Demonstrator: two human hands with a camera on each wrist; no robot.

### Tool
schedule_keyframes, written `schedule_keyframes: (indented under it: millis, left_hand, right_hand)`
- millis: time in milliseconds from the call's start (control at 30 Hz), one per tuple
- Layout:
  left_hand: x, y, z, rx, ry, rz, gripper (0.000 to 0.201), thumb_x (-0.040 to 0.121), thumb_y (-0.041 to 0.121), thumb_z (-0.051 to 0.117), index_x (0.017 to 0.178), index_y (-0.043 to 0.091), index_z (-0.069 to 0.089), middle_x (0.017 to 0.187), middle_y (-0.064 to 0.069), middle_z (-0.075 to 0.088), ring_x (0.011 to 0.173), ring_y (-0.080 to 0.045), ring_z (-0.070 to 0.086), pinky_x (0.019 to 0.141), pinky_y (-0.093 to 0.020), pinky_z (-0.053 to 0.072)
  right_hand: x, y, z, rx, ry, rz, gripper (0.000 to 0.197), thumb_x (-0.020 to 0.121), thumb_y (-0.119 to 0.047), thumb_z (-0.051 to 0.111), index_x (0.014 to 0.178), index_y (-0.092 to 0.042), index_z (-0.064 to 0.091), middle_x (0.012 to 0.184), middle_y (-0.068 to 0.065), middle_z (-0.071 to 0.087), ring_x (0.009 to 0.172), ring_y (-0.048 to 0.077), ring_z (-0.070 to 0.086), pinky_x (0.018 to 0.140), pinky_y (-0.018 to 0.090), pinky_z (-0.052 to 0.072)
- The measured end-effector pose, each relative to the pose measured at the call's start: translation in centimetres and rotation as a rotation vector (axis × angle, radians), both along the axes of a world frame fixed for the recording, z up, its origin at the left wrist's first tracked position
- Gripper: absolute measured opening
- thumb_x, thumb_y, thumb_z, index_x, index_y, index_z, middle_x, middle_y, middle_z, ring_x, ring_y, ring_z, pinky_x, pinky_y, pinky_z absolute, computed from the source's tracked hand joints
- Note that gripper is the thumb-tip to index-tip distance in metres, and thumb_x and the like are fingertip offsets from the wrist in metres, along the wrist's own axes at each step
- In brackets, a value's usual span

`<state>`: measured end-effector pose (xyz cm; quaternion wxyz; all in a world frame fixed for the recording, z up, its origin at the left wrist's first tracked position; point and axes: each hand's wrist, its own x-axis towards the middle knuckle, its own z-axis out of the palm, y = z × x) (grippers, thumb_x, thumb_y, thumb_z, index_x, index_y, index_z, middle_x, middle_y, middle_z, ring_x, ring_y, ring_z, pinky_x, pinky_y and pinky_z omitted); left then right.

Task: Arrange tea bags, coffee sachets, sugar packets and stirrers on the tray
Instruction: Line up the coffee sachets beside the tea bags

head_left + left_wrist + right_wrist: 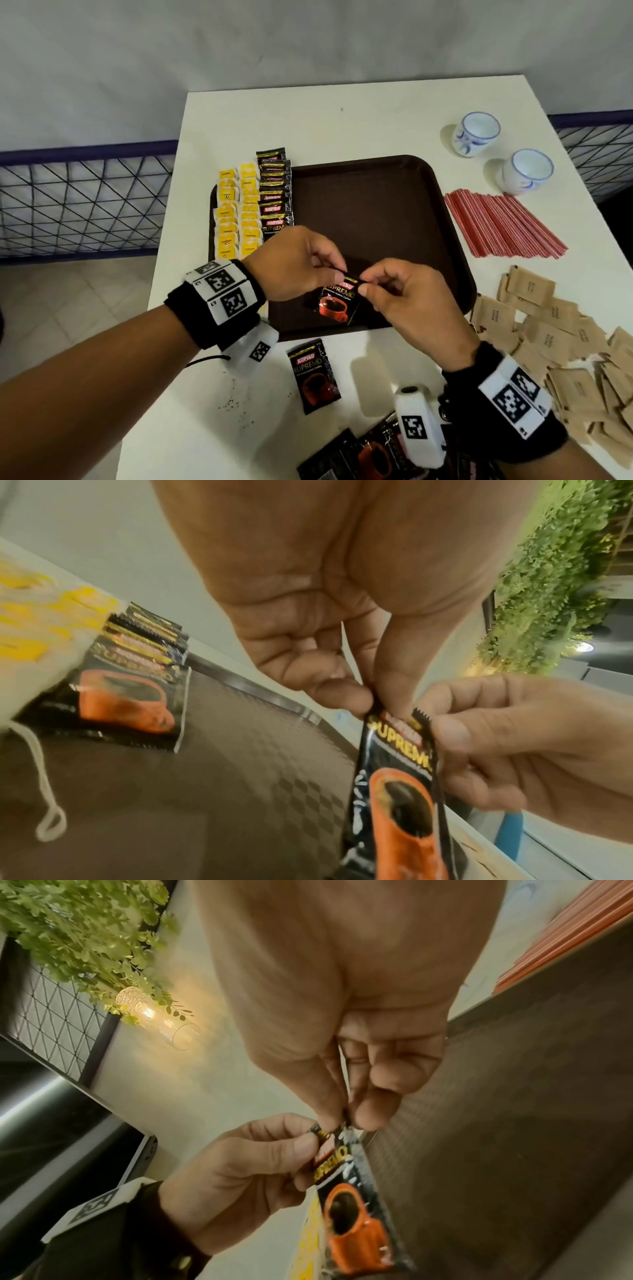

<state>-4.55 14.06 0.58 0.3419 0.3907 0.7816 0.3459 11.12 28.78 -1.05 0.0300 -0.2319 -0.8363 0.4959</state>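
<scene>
Both hands meet above the tray (376,192): left hand (294,263) and right hand (404,298) each pinch the coffee sachet (337,303) top edge.

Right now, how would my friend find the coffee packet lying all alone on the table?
Start at the brown tray on the white table. Come to the tray's near edge, just off it. The lone sachet lies flat on bare table there, held by no one, apart from the row on the tray.

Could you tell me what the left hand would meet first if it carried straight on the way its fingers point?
Probably the right hand: the left hand points rightward, both pinching the coffee sachet top.
</scene>
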Motion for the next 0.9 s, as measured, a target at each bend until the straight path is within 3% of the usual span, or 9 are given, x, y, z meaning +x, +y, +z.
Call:
schedule_keyframes:
  millis: [100, 233, 300, 500, 567, 700, 800, 900]
  left_hand:
    - [-3.1, -1.0, 0.1, -0.056, 0.068, 0.039, 0.01, 0.081, 0.015, 0.077, 0.083, 0.025, 0.076, 0.069, 0.01, 0.07, 0.065, -0.002, 0.064, 0.064, -0.016, 0.047]
    - [-6.8, -2.2, -0.2, -0.164, 0.05, 0.126, 0.012, 0.079, 0.011, 0.078, 0.085, 0.021, 0.075, 0.066, -0.003, 0.072, 0.062, -0.012, 0.068, 0.063, -0.023, 0.051]
    - [-7.9, -2.4, -0.6, -0.212, 0.026, 0.181, 0.01, 0.081, 0.01, 0.075, 0.086, 0.019, 0.075, 0.065, -0.005, 0.073, 0.063, -0.016, 0.07, 0.06, -0.022, 0.051]
    - [-8.9, -2.7, -1.6, -0.303, 0.073, 0.22, 0.007, 0.082, 0.017, 0.073, 0.083, 0.023, 0.077, 0.065, -0.001, 0.073, 0.063, -0.006, 0.066, 0.065, -0.024, 0.048]
    - [-8.8, -2.7, -1.8, -0.317, 0.15, 0.219, 0.008, 0.08, 0.02, 0.075, 0.081, 0.027, 0.077, 0.069, 0.005, 0.073, 0.068, -0.003, 0.065, 0.068, -0.023, 0.048]
    - [-8.9, -2.6, -2.1, -0.312, 0.298, 0.206, 0.009, 0.08, 0.021, 0.075, 0.084, 0.029, 0.078, 0.083, 0.015, 0.067, 0.076, 0.004, 0.058, 0.064, -0.011, 0.038]
    - [-9.1, -2.8, -2.5, -0.324, 0.39, 0.189, 0.01, 0.083, 0.021, 0.074, 0.085, 0.03, 0.076, 0.079, 0.019, 0.059, 0.073, 0.004, 0.054, 0.062, -0.01, 0.035]
    - [-9.4, -3.1, -3.0, -0.297, 0.439, 0.177, 0.01, 0.083, 0.022, 0.074, 0.086, 0.032, 0.075, 0.078, 0.02, 0.056, 0.071, 0.004, 0.053, 0.064, -0.016, 0.036]
  right_hand:
    - [1.3, 1.2, -0.1, 0.069, -0.044, -0.04, 0.008, 0.084, -0.022, 0.077, 0.089, -0.027, 0.074, 0.08, -0.016, 0.072, 0.08, -0.003, 0.066, 0.073, 0.011, 0.049]
    - [4.9, 4.2, 0.1, 0.158, -0.204, -0.1, 0.007, 0.085, -0.026, 0.075, 0.084, -0.032, 0.072, 0.083, -0.02, 0.071, 0.084, -0.011, 0.063, 0.072, 0.008, 0.042]
    - [6.7, 5.4, 0.5, 0.198, -0.288, -0.14, 0.007, 0.086, -0.027, 0.073, 0.083, -0.033, 0.071, 0.082, -0.021, 0.07, 0.079, -0.008, 0.062, 0.069, 0.012, 0.041]
    - [9.9, 6.8, 0.3, 0.272, -0.427, -0.296, 0.01, 0.082, -0.03, 0.077, 0.085, -0.027, 0.068, 0.085, -0.008, 0.067, 0.076, 0.009, 0.063, 0.062, 0.024, 0.042]
    - [10.4, 6.8, -0.4, 0.287, -0.49, -0.296, 0.025, 0.078, -0.034, 0.081, 0.096, -0.022, 0.068, 0.093, -0.002, 0.062, 0.08, 0.013, 0.06, 0.064, 0.026, 0.042]
    - [10.6, 6.2, -1.3, 0.314, -0.601, -0.254, 0.065, 0.071, -0.043, 0.084, 0.124, -0.017, 0.059, 0.11, 0.004, 0.05, 0.089, 0.02, 0.058, 0.074, 0.033, 0.046]
    - [10.5, 5.5, -1.3, 0.335, -0.638, -0.22, 0.063, 0.072, -0.042, 0.084, 0.124, -0.021, 0.056, 0.104, -0.002, 0.041, 0.081, 0.019, 0.053, 0.067, 0.032, 0.042]
    - [10.5, 5.0, -1.6, 0.36, -0.627, -0.21, 0.056, 0.071, -0.039, 0.083, 0.117, -0.022, 0.055, 0.101, -0.002, 0.041, 0.081, 0.02, 0.054, 0.066, 0.034, 0.045]
